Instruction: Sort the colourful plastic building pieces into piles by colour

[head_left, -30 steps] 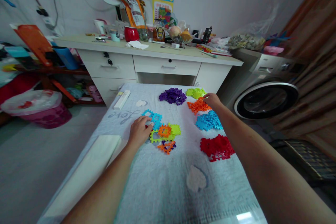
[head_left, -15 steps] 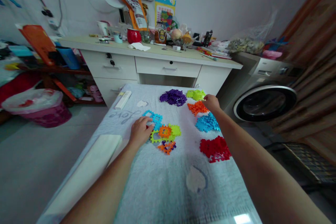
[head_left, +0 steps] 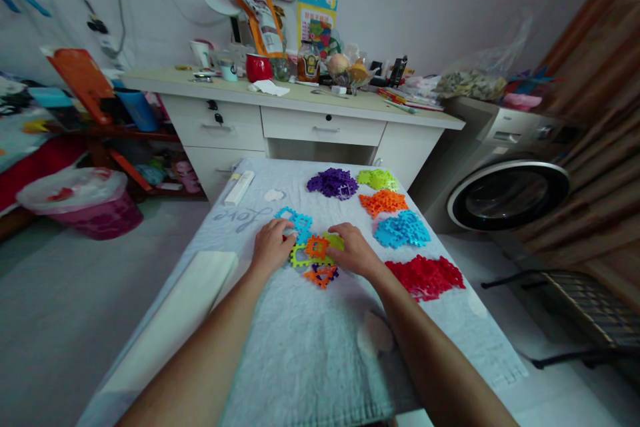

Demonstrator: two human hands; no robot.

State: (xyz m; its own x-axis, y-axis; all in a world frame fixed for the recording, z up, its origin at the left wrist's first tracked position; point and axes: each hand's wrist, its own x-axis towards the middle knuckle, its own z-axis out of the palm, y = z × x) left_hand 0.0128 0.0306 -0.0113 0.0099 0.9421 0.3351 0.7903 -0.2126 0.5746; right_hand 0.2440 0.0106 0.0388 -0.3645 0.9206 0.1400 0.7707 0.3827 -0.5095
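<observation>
A flat cluster of joined plastic tiles point(head_left: 316, 250) is being touched from both sides. The left hand point(head_left: 271, 248) is being rested palm-down on its left edge, fingers curled beside a blue frame piece point(head_left: 296, 220). The right hand point(head_left: 353, 251) is being laid against its right edge, fingertips at a lime tile point(head_left: 334, 240). Whether any tile is actually being pinched cannot be told, since the fingertips are being hidden by the hands themselves.

The cluster is lying directly between the two hands, its long axis running left to right across the towel-covered table point(head_left: 300, 353), with both hands about equally near. An orange triangle point(head_left: 321, 275) is lying just on the person's side of it, nearer the right hand. Further right and away, loose tiles are being kept in sorted heaps: a purple heap point(head_left: 333, 183), lime heap point(head_left: 377, 179), orange heap point(head_left: 383, 202), blue heap point(head_left: 401, 229) and red heap point(head_left: 425, 275).

On the floor to the left, something red is being held in a bag-lined bin point(head_left: 80, 207), too blurred to identify.
</observation>
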